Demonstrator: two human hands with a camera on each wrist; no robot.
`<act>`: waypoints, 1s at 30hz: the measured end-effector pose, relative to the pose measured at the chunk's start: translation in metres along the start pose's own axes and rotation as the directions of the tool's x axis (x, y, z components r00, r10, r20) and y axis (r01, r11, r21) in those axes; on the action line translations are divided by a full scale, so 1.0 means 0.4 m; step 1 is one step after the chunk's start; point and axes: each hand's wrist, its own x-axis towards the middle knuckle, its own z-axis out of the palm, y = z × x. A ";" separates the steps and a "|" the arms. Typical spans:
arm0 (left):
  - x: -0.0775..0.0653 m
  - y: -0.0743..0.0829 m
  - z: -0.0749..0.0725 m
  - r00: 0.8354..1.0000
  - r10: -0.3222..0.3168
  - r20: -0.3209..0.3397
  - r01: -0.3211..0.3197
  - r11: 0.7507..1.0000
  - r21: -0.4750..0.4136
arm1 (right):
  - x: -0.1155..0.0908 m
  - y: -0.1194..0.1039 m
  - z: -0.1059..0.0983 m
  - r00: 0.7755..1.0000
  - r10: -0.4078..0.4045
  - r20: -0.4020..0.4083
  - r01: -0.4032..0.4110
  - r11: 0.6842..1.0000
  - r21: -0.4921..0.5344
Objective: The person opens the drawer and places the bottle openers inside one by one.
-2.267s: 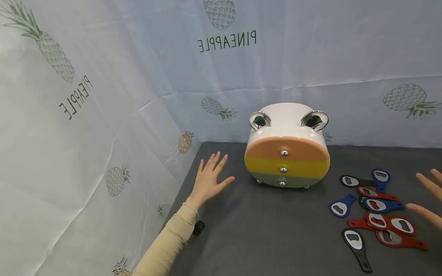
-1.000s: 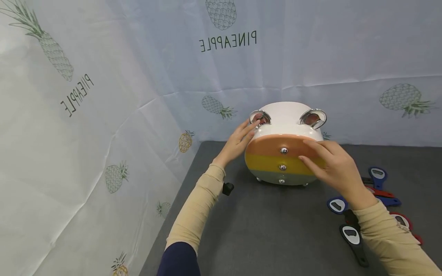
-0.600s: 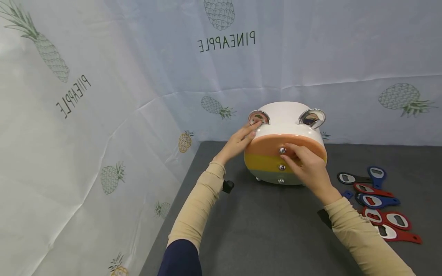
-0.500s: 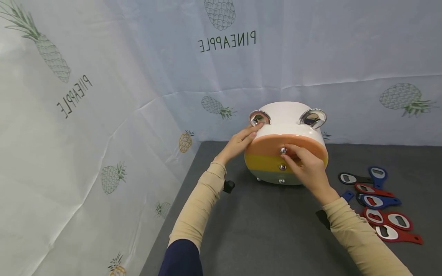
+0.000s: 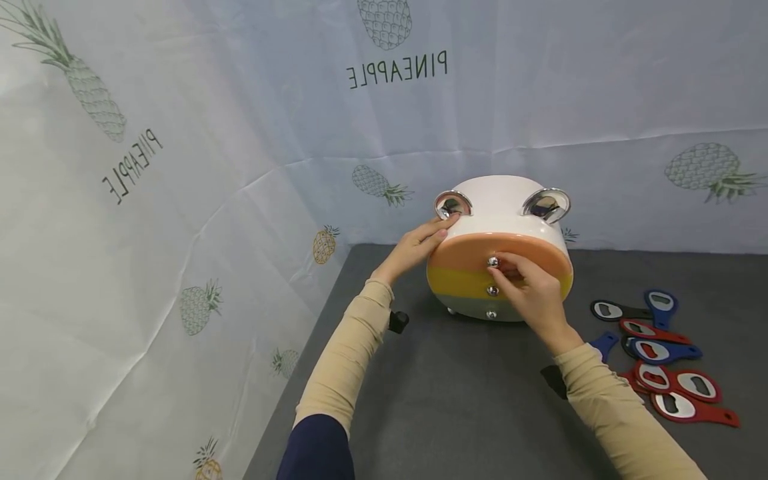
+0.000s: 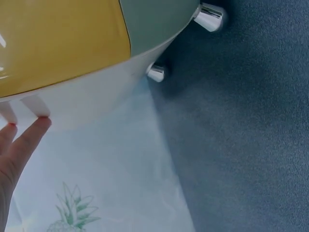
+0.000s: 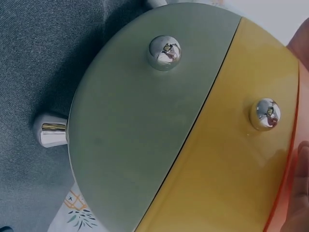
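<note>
A small rounded white drawer box (image 5: 501, 203) has an orange, a yellow and a green drawer front, each with a silver knob. My left hand (image 5: 413, 251) rests on the box's left side, below a silver ring-shaped ear (image 5: 453, 203). In the left wrist view its fingers (image 6: 29, 140) touch the white wall, quite straight. At the orange front, my right hand (image 5: 537, 293) pinches the top knob (image 5: 493, 262) between thumb and fingers. All three drawers look closed. The right wrist view has the green drawer front (image 7: 140, 106) and only a sliver of the right hand at its edge.
Several bottle openers (image 5: 690, 405) in red, blue and black lie in a loose pile on the dark grey tabletop (image 5: 456, 400), right of the box. My right sleeve hides part of them. A pineapple-print cloth (image 5: 270, 100) hangs behind and to the left.
Both hands have come in from the sides to the drawer box. The left settled on its side, and the right reached the top knob and pinched it. In the last half second little has moved.
</note>
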 end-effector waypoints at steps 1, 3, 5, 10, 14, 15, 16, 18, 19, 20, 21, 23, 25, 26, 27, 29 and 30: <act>0.000 -0.001 0.000 1.000 -0.001 0.000 0.001 1.000 0.000 | -0.001 -0.001 0.000 1.000 -0.006 0.001 0.006 1.000 -0.009; 0.000 -0.002 0.000 1.000 -0.002 0.000 0.002 1.000 -0.001 | -0.004 -0.004 -0.003 1.000 -0.020 0.008 0.020 1.000 -0.021; 0.000 -0.003 0.000 1.000 0.000 0.000 0.000 1.000 -0.002 | -0.009 -0.006 -0.007 0.999 -0.034 0.011 0.034 0.999 -0.018; 0.000 -0.003 0.000 1.000 0.001 0.007 -0.001 1.000 -0.010 | -0.025 -0.013 -0.020 0.997 -0.079 0.020 0.079 0.997 0.001; -0.002 -0.003 0.000 1.000 -0.005 0.010 0.005 1.000 -0.013 | -0.036 -0.028 -0.029 0.992 -0.122 0.014 0.122 0.992 0.001; -0.003 -0.003 -0.001 1.000 -0.006 0.011 0.006 1.000 -0.015 | -0.038 -0.032 -0.032 0.991 -0.130 0.012 0.130 0.991 0.001; -0.002 -0.004 0.000 1.000 -0.007 0.012 0.007 1.000 -0.017 | -0.041 -0.037 -0.035 0.991 -0.135 0.012 0.135 0.991 -0.002; -0.001 -0.004 0.001 1.000 -0.005 0.014 0.005 1.000 -0.022 | -0.046 -0.047 -0.043 0.990 -0.137 0.009 0.138 0.990 -0.009; -0.001 -0.003 0.000 1.000 -0.004 0.016 0.004 1.000 -0.025 | -0.049 -0.052 -0.046 0.991 -0.136 0.006 0.136 0.991 -0.014; -0.002 0.000 -0.001 1.000 -0.004 0.019 0.004 1.000 -0.027 | -0.052 -0.058 -0.049 0.991 -0.137 0.003 0.137 0.990 -0.021; -0.004 0.005 -0.002 1.000 -0.008 0.021 0.009 0.999 -0.031 | -0.054 -0.063 -0.052 0.991 -0.137 0.000 0.137 0.990 -0.029; -0.012 0.024 -0.008 1.000 -0.014 0.028 0.015 0.999 -0.038 | -0.058 -0.074 -0.057 0.990 -0.144 -0.007 0.144 0.989 -0.035; -0.021 0.043 -0.014 0.999 -0.022 0.038 0.023 0.999 -0.033 | -0.062 -0.084 -0.060 0.987 -0.159 -0.012 0.158 0.987 -0.026; -0.026 0.054 -0.017 0.999 -0.027 0.043 0.028 0.999 -0.029 | -0.064 -0.088 -0.062 0.986 -0.165 -0.014 0.165 0.986 -0.022; -0.030 0.062 -0.020 0.998 -0.028 0.048 0.029 0.999 -0.024 | -0.066 -0.092 -0.063 0.985 -0.170 -0.019 0.170 0.985 -0.017; -0.034 0.073 -0.023 0.998 -0.024 0.056 0.024 1.000 -0.013 | -0.071 -0.100 -0.066 0.983 -0.180 -0.026 0.180 0.984 -0.013; -0.034 0.076 -0.024 0.998 -0.022 0.060 0.023 1.000 -0.007 | -0.073 -0.104 -0.068 0.982 -0.184 -0.028 0.184 0.983 -0.015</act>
